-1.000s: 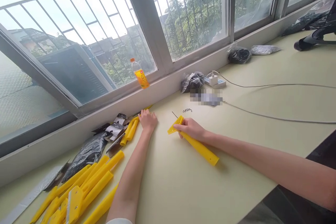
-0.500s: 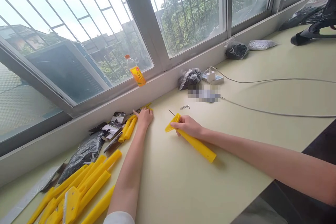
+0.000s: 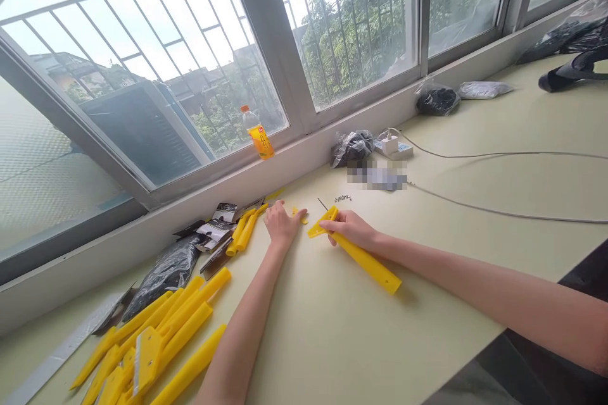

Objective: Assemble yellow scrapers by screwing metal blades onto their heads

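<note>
Here, right hand (image 3: 352, 230) gripping yellow tool (image 3: 368, 264), left hand (image 3: 280, 225) holding yellow piece (image 3: 304, 222)

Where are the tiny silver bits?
In the head view, the silver bits lie on the table right of centre, just beyond the right hand and its yellow tool.

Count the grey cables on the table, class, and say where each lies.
2. The upper cable runs right from the white plug; the lower cable runs right from the pixelated item. Others may be hidden.

One held yellow tool (image 3: 365, 259), one bottle (image 3: 260, 140)
</note>
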`<state>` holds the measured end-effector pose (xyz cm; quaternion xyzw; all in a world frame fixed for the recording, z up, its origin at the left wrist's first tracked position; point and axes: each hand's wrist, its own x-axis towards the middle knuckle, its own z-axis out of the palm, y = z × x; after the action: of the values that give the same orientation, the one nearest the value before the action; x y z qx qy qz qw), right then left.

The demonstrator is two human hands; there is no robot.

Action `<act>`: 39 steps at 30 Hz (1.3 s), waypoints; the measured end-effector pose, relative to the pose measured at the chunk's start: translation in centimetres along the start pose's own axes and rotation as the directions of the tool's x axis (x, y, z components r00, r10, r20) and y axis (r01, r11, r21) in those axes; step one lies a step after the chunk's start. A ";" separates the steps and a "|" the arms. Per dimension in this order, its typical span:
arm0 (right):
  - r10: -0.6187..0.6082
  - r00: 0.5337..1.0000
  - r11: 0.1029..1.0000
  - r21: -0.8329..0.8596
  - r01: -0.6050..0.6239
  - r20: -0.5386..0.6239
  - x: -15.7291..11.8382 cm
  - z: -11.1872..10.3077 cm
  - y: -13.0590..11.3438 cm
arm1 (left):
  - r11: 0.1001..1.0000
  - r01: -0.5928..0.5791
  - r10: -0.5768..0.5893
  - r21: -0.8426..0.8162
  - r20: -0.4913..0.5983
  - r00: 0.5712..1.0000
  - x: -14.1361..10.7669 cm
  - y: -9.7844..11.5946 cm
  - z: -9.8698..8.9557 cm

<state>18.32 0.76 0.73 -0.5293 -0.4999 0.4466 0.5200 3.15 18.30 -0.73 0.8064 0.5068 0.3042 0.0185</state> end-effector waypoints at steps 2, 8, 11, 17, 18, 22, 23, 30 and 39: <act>-0.003 1.000 1.000 0.004 0.003 -0.002 0.1 0.0 0.1 | 0.997 0.069 -0.068 -0.026 0.022 0.997 0.3 -0.2 -0.1; -0.003 1.000 1.000 0.022 0.003 0.010 0.2 -0.1 0.1 | 0.968 0.083 -0.036 -0.238 0.194 0.980 -0.1 -0.6 -0.3; 0.006 1.000 0.999 0.033 -0.007 0.021 0.2 -0.3 -0.1 | 0.937 0.060 0.017 -0.345 0.216 0.976 -1.2 -0.4 -0.6; -0.019 0.997 1.000 0.005 0.019 0.073 0.5 -1.7 -0.7 | 0.907 0.046 0.052 -0.418 0.220 0.974 -3.2 0.9 -1.4; -0.024 0.996 1.000 -0.004 0.025 0.083 0.6 -2.1 -0.8 | 0.902 0.053 0.051 -0.429 0.229 0.972 -3.4 1.1 -1.4; -0.031 0.994 0.999 -0.020 0.033 0.105 0.9 -3.0 -1.0 | 0.873 0.089 0.024 -0.479 0.224 0.974 -3.9 1.9 -1.8; -0.034 0.994 0.999 -0.019 0.036 0.107 1.0 -3.1 -0.9 | 0.861 0.095 0.015 -0.499 0.212 0.977 -4.2 2.0 -2.0; -0.060 0.986 0.998 -0.004 0.062 0.158 1.2 -3.4 -0.7 | 0.550 0.260 -0.084 -0.794 0.257 0.963 -7.1 1.7 -4.0; -0.058 0.993 0.998 -0.009 0.059 0.105 0.2 -2.9 -0.9 | 0.089 0.437 0.081 -0.895 0.443 0.893 -7.3 1.4 -4.9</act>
<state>21.19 0.62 1.77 -0.4935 -0.5443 0.4553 0.5030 -0.37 10.25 0.29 0.5575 0.2562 0.3931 0.6848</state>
